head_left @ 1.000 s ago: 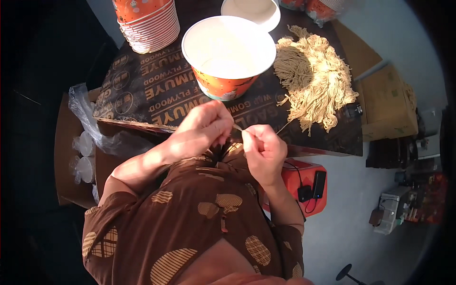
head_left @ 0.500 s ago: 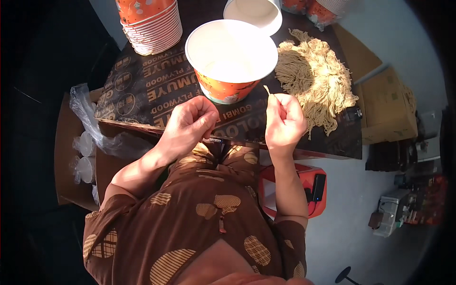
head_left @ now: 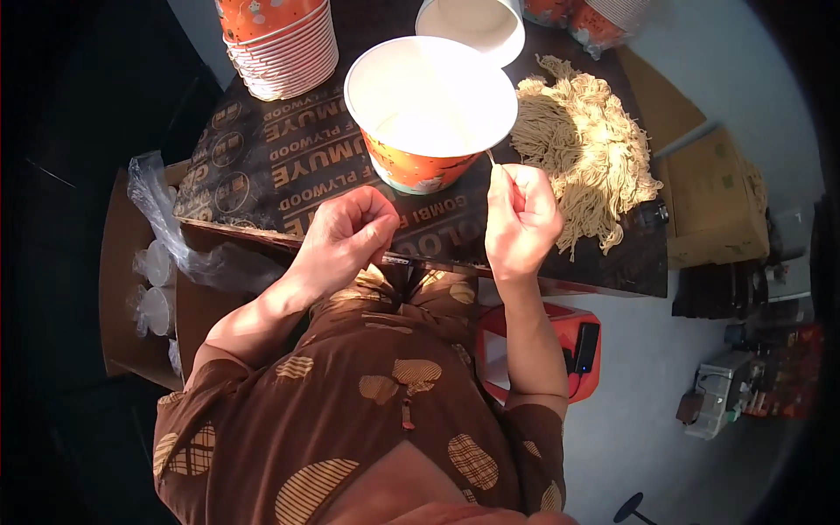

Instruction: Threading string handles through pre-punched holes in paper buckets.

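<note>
My right hand (head_left: pixel 524 219) is closed in a pinch, and the short end of a beige string (head_left: pixel 491 157) sticks up past its thumb and forefinger. To its right lies a loose heap of beige cotton strings (head_left: pixel 599 157). My left hand (head_left: pixel 343 232) is also closed, thumb against curled fingers; whatever it may hold is hidden. Just beyond both hands an orange paper tub (head_left: pixel 420 159) with a white inside stands upright, its mouth facing me. Neither hand touches it.
A stack of paper tubs (head_left: pixel 282 54) stands at the far left of the dark plywood tabletop (head_left: pixel 236 166). Another white tub (head_left: pixel 477 31) lies tipped behind. Left below sits an open carton (head_left: pixel 131 306) with plastic wrap; a red stool (head_left: pixel 582 350) is at right.
Both hands stay nearly in place. The right hand has risen slightly, and the string end now points up closer to the tub's side.
</note>
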{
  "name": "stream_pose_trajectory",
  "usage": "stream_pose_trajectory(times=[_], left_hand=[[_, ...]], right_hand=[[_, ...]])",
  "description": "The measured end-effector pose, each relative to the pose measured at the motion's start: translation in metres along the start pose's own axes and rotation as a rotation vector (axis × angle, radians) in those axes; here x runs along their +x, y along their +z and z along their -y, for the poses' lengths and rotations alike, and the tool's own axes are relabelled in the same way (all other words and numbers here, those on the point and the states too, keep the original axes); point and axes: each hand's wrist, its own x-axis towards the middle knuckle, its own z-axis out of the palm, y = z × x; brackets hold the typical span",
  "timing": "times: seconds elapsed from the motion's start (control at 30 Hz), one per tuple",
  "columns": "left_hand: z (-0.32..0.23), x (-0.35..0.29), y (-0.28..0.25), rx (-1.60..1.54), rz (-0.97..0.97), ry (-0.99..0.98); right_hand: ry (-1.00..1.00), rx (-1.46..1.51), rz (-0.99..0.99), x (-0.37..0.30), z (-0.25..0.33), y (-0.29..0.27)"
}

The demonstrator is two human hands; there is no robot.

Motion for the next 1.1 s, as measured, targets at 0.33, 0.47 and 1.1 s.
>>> stream_pose_trajectory(times=[0.33, 0.47, 1.1], left_hand=[[-0.006, -0.008, 0.003, 0.011, -0.035, 0.112], [-0.027, 0.002, 0.003, 0.643, -0.187, 0.751], [-0.002, -0.007, 0.008, 1.014, -0.085, 0.915]], right_hand=[[0.059, -0.020, 0.002, 0.007, 0.002, 0.007], [0.041, -0.030, 0.033, 0.010, 0.002, 0.009], [0.423, 0.409, -0.050, -0.037, 0.022, 0.018]])
